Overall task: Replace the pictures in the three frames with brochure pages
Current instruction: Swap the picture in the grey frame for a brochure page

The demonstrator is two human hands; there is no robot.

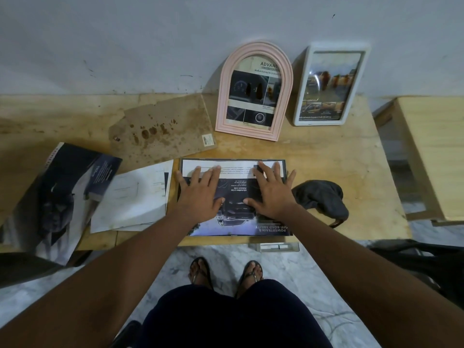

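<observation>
A dark rectangular frame lies flat at the table's front edge, with a brochure page showing a truck laid upside down in it. My left hand and my right hand press flat on the page with spread fingers. Against the wall lean a pink arched frame and a white rectangular frame, each holding a brochure page. The open brochure lies at the left, hanging over the table edge.
Loose white sheets lie between the brochure and the flat frame. A stained brown backing board rests behind them. A dark cloth sits right of my right hand. A second wooden table stands at the right.
</observation>
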